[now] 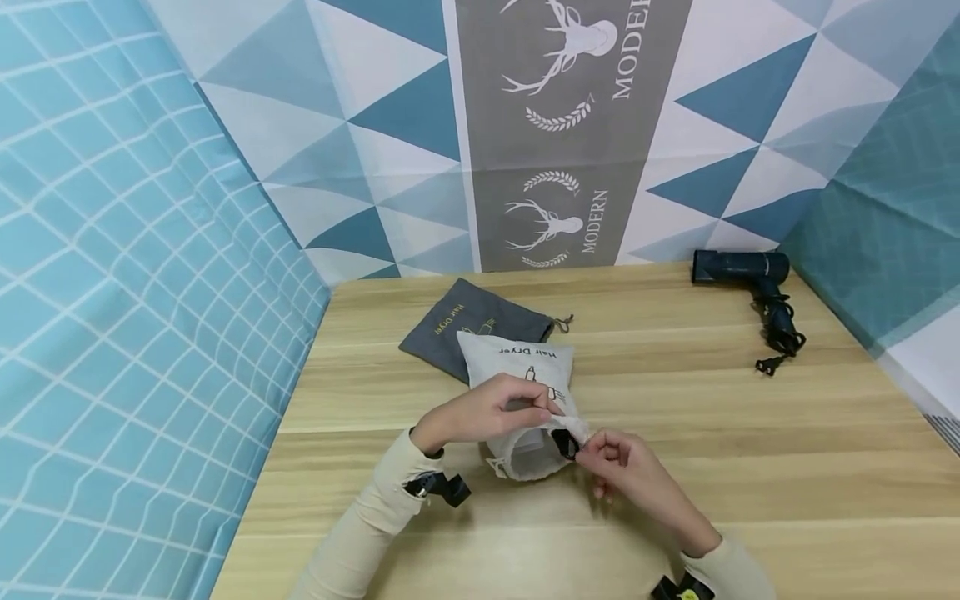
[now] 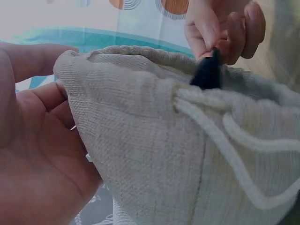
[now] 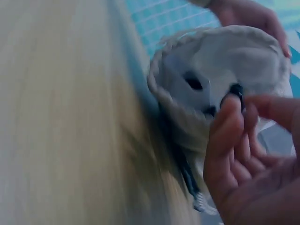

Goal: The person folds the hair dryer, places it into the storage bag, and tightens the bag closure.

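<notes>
A pale cloth drawstring bag [image 1: 498, 354] printed "Hair Dryer" lies with its mouth facing me. My left hand [image 1: 487, 408] pinches the upper rim of that mouth, and the left wrist view shows the rim between the thumb and fingers of the left hand [image 2: 51, 140]. At the mouth's right side, my right hand [image 1: 626, 467] pinches a small black cord-like piece [image 2: 207, 72] between thumb and fingertip. Inside the bag, a whitish lining or packet [image 3: 187, 89] and more black bits show; their kind is unclear. A white drawstring [image 2: 225, 154] hangs from the rim.
A dark grey "Hair Dryer" pouch [image 1: 435, 333] lies partly under the pale bag. Towards the back right rests a black hair dryer [image 1: 742, 267] with its cord bundled on its handle. Patterned cloth walls [image 1: 405, 125] border the wooden table [image 1: 750, 433] behind and at both sides.
</notes>
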`<act>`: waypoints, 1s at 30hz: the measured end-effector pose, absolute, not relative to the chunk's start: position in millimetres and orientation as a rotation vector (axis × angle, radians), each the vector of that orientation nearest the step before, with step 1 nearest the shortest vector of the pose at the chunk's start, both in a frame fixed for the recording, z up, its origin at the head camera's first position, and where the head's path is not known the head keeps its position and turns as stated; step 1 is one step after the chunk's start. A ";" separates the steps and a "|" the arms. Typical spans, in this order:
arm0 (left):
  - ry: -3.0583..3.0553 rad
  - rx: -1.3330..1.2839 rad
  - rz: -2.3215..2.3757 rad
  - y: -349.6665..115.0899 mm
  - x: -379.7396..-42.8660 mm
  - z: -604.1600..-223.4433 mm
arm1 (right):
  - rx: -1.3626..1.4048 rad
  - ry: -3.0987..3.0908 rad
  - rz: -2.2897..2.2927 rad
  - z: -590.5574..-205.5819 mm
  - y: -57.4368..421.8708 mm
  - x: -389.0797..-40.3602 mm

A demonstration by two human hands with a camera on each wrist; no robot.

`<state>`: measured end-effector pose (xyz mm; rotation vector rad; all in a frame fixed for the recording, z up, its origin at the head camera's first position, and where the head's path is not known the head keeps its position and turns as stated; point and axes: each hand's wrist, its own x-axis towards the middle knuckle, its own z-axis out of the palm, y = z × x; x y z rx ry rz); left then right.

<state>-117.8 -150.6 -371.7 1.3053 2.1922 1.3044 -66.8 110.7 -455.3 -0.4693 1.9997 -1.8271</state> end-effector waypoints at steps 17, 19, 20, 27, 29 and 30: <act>2.484 1.344 0.990 -153.0 -79.7 -396.8 | -0.685 2.219 -1.416 -474.1 115.7 -62.1; 2.554 1.264 1.046 -165.2 -74.4 -402.9 | -0.678 2.238 -1.400 -473.5 119.1 -63.5; 2.607 1.200 1.072 -172.2 -72.7 -407.0 | -0.686 2.252 -1.385 -472.9 121.5 -64.7; 2.945 0.529 0.852 -222.3 -69.6 -431.2 | -0.698 2.181 -1.402 -481.5 137.6 -70.9; 2.839 0.425 0.845 -231.9 -67.9 -435.3 | -0.668 2.067 -1.466 -487.2 141.5 -72.4; 2.770 0.412 0.851 -235.4 -67.0 -437.1 | -0.648 2.015 -1.498 -489.7 143.3 -73.0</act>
